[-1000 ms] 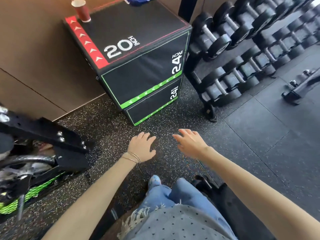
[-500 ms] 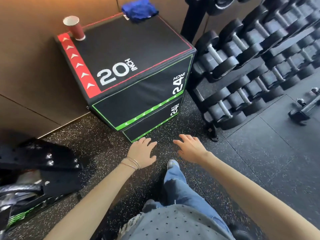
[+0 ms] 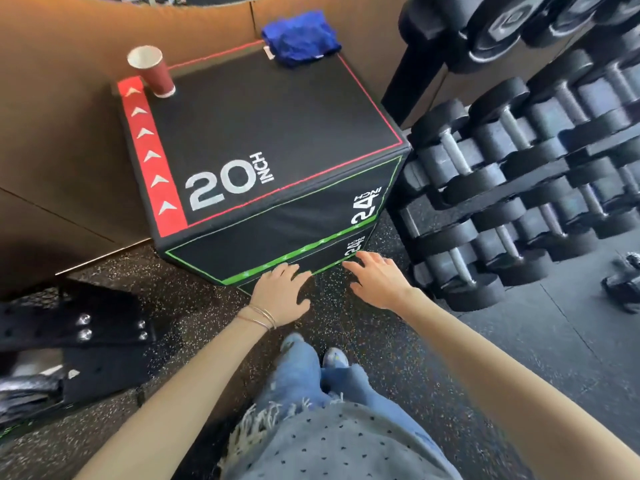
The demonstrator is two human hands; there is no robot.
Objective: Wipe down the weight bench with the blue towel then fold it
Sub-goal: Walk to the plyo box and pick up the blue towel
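— Head view: stepped closer to the plyo box (image 3: 259,126) since a second ago; brought the blue towel (image 3: 299,38) fully into sight, bunched on the far right corner.
— Left hand (image 3: 282,292), right hand (image 3: 379,280): fingers spread, empty, well short of it. Likely fetching first; no wiping yet.

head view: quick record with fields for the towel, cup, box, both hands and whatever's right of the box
towel: blue towel, crumpled, on the far right corner of the box top
cup: red paper cup, upright, on the far left corner of the box top, apart from the towel
box: black box, marked 20 inch on top
left hand: left hand open, empty, low in front of the box
right hand: right hand open, empty, beside the left
right of box: dumbbells on a rack
task state: towel not yet picked up
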